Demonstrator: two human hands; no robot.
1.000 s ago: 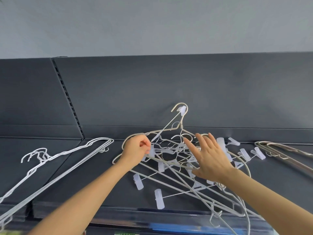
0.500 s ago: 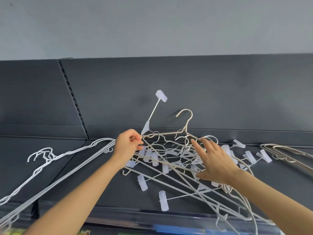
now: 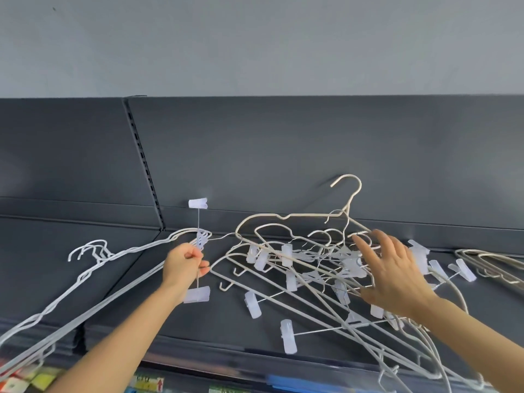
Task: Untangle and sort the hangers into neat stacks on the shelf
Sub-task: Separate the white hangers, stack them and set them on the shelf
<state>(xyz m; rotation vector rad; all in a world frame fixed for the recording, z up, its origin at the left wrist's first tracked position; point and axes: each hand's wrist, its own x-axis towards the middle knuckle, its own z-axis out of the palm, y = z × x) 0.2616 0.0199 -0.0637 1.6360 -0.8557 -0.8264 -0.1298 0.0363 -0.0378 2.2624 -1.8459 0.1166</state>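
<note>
A tangled pile of hangers [image 3: 309, 268], beige wire ones and metal clip ones with pale plastic clips, lies on the dark grey shelf [image 3: 215, 321]. My left hand [image 3: 184, 265] pinches the thin bar of one clip hanger [image 3: 197, 222], held upright just left of the pile, one clip above the hand and one below. My right hand [image 3: 394, 276] lies flat with spread fingers on the right side of the pile. A stack of white wire hangers [image 3: 85, 268] rests at the left. A stack of beige hangers [image 3: 493, 265] lies at the far right.
The shelf's dark back panel [image 3: 283, 154] rises behind the hangers, with a slotted upright [image 3: 144, 171] left of centre. Below the shelf's front edge, coloured packages [image 3: 31, 378] and price labels [image 3: 147, 384] show. Some hangers of the pile overhang the front edge at the lower right.
My left hand has drawn the clip hanger leftward out of the pile and turned it upright. The right hand stays pressed on the pile. The camera view has shifted a little.
</note>
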